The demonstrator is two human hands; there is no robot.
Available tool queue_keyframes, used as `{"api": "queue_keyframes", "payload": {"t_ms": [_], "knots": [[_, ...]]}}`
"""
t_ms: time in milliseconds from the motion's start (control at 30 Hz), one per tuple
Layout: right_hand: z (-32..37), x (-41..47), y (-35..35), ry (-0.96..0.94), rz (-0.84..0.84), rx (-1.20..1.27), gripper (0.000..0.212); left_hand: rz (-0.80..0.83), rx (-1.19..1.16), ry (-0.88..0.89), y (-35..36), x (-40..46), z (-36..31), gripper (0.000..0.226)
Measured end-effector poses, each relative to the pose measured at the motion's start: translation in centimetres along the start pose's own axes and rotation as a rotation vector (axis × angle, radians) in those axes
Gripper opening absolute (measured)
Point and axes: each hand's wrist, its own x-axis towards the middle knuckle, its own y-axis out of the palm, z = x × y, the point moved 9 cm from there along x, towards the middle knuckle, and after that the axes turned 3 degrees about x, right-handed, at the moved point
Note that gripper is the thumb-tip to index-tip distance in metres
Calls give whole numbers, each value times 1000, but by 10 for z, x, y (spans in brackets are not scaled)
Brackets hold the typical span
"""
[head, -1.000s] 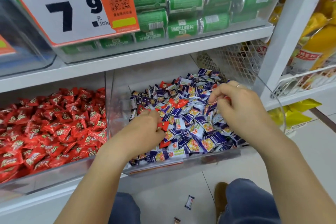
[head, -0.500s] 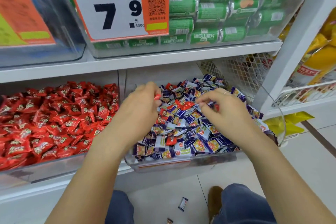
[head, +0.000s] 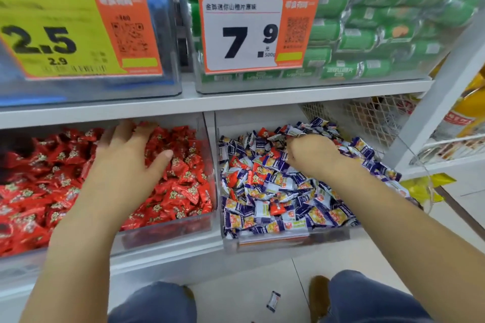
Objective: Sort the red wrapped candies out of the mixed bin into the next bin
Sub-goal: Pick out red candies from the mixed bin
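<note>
- The red bin [head: 168, 228], a clear tub on the lower shelf [head: 183, 257], lies furthest left and is heaped with red wrapped candies [head: 183, 178].
- The left hand [head: 126, 157] is spread palm-down over that heap, its fingers [head: 115, 134] straight and apart, the thumb out to the side. It grips nothing that can be seen; whether a candy lies under the palm is hidden.
- To my eye this is the drop-off step: the hand sits where a picked candy would be let go.
- Just to the right, past the clear dividing wall, stands the mixed bin [head: 288, 240], full of purple-and-white candies [head: 262, 210] with a scatter of stray red candies [head: 258, 169] among them, most showing in the left-hand half of the pile.
- The right hand [head: 312, 155] is down in the far part of that pile, its fingers curled in among the wrappers. What they pinch, if anything, I cannot tell.
- Plenty of red pieces are left in the mix, so the sort looks well short of done.
- The next move probably calls for the left hand to cross back over the divider and pinch one red wrapper cleanly, without dragging purple ones along.
- One dropped candy [head: 273, 301] lies on the floor [head: 249, 278] between the person's knees.
</note>
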Motion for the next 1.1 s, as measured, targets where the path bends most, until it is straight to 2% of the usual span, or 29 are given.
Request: {"api": "queue_keyframes", "payload": {"t_ms": [67,167,267,367,433,500,567,633,733,833,900,1000,1100], "knots": [[-2,-2,5,10,16,-13,14,12,-8,-8,6,-4,-2,53],[-15,-2,8,56,50,47,16,61,-112,128,21,-11,-28,48],[-20,-2,-12,79,-137,-29,20,75,-210,242,28,-14,-51,42],[-4,-1,-26,21,-267,20,21,42,-237,240,27,-12,-50,41],[14,8,-19,-46,-183,117,26,19,-256,213,24,-11,-45,41],[28,20,-7,-83,-26,193,31,13,-238,199,25,-11,-43,41],[35,30,6,-119,93,155,41,41,-216,200,27,-14,-45,42],[37,35,14,-137,159,80,41,72,-217,204,29,-15,-49,42],[32,36,9,-86,102,24,34,84,-213,206,30,-12,-50,41],[29,31,-12,-18,-31,143,34,94,-195,202,32,-11,-49,39],[47,22,-19,-87,-8,239,26,97,-194,212,32,-12,-50,39],[74,10,2,-149,193,293,27,103,-195,218,32,-13,-51,41],[73,8,30,-56,458,323,22,106,-181,216,34,-14,-49,42]]}}
